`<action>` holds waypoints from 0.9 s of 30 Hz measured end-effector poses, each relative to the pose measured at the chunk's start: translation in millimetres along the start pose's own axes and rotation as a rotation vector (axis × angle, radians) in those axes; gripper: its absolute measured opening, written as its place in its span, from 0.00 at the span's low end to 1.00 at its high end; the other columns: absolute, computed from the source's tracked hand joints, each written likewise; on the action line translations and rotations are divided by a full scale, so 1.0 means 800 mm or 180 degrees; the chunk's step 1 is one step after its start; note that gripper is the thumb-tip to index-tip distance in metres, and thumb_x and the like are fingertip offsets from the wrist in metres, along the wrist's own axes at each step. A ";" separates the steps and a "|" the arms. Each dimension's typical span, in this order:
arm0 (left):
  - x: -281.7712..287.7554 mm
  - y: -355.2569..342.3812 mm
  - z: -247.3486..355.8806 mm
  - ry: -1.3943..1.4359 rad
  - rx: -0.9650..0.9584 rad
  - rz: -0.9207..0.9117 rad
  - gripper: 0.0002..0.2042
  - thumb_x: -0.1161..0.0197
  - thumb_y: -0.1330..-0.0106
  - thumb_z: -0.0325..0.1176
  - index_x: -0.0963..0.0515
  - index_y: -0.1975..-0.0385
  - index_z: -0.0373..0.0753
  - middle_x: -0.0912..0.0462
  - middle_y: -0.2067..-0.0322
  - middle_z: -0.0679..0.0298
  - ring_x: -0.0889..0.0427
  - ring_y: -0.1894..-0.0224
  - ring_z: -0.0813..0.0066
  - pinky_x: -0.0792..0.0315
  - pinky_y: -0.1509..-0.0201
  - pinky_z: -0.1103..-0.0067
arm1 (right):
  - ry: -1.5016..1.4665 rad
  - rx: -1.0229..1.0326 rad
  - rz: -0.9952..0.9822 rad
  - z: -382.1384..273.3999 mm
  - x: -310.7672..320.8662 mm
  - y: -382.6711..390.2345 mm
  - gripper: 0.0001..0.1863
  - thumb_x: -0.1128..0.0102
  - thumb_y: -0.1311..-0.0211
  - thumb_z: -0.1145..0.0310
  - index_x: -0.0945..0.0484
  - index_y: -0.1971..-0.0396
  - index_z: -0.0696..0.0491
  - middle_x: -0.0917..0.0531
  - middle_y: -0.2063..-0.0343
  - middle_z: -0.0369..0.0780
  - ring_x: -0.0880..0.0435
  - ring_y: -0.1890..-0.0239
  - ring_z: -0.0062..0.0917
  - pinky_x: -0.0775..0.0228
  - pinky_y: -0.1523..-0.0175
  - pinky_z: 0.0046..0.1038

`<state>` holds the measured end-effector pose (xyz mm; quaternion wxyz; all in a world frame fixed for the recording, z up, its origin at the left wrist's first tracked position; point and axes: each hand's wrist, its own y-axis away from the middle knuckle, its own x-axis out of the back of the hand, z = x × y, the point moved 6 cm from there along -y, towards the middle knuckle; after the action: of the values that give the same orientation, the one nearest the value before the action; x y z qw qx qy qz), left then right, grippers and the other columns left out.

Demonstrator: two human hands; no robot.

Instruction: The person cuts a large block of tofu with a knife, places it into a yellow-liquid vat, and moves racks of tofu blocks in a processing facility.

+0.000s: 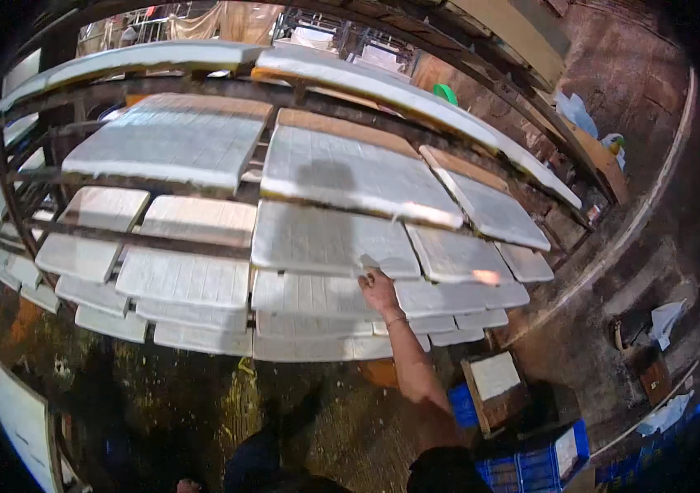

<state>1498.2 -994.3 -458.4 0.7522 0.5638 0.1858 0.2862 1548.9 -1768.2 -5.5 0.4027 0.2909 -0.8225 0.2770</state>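
From the lower right my right arm reaches up to a rack of white slabs. My right hand point(378, 289) is at the front edge of one wide white slab point(317, 238), its fingers bent and pressed together. Whether they hold something small is too fine to make out, and a dark hand-shaped shadow falls on the slab just above them. Other white slabs point(177, 275) lie beside and below it in tiers, flat-topped with rounded corners and faint lines. At the bottom edge a small skin-coloured patch, perhaps my left hand point(190, 486), shows with its fingers cut off.
Dark rails point(144, 240) cross the rack in front of the slabs. Blue crates point(530, 470) and a wooden frame with a white slab point(495, 378) stand at the lower right. A white board point(25, 427) leans at the lower left. The floor point(300, 419) looks wet and stained.
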 end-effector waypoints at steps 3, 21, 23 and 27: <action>0.015 -0.050 0.253 -0.1552 -0.2266 0.2010 0.19 0.40 0.40 0.44 0.22 0.59 0.33 0.18 0.66 0.45 0.20 0.60 0.43 0.25 0.57 0.61 | 0.0529 0.0615 0.0711 0.015 -0.009 -0.128 0.28 0.48 0.35 0.53 0.30 0.42 0.55 0.26 0.46 0.53 0.28 0.43 0.46 0.36 0.40 0.47; -0.046 0.125 1.167 -0.0452 -0.4247 0.1742 0.25 0.34 0.37 0.41 0.30 0.47 0.30 0.20 0.60 0.59 0.21 0.58 0.72 0.27 0.53 0.77 | -0.1409 -0.0899 -0.0519 0.282 -0.005 -0.439 0.35 0.53 0.33 0.45 0.35 0.38 0.58 0.37 0.35 0.53 0.38 0.34 0.48 0.49 0.32 0.51; -0.044 0.113 1.168 -0.0504 -0.3975 0.1707 0.25 0.34 0.37 0.41 0.30 0.46 0.30 0.20 0.60 0.59 0.21 0.58 0.72 0.27 0.53 0.77 | -0.1620 -0.0996 -0.0703 0.283 -0.028 -0.468 0.35 0.53 0.33 0.44 0.35 0.38 0.58 0.37 0.35 0.52 0.39 0.34 0.47 0.49 0.32 0.50; -0.060 0.103 1.178 -0.0585 -0.3727 0.1622 0.26 0.34 0.37 0.41 0.31 0.45 0.30 0.20 0.60 0.59 0.21 0.58 0.72 0.27 0.53 0.77 | -0.2055 -0.1165 -0.0939 0.298 -0.049 -0.500 0.36 0.53 0.33 0.44 0.36 0.37 0.58 0.37 0.35 0.51 0.39 0.34 0.46 0.49 0.32 0.48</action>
<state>2010.5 -1707.8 -103.5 0.8566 0.1087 -0.2060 0.4605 1730.4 -2193.7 -73.9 0.2040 0.4014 -0.8920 -0.0405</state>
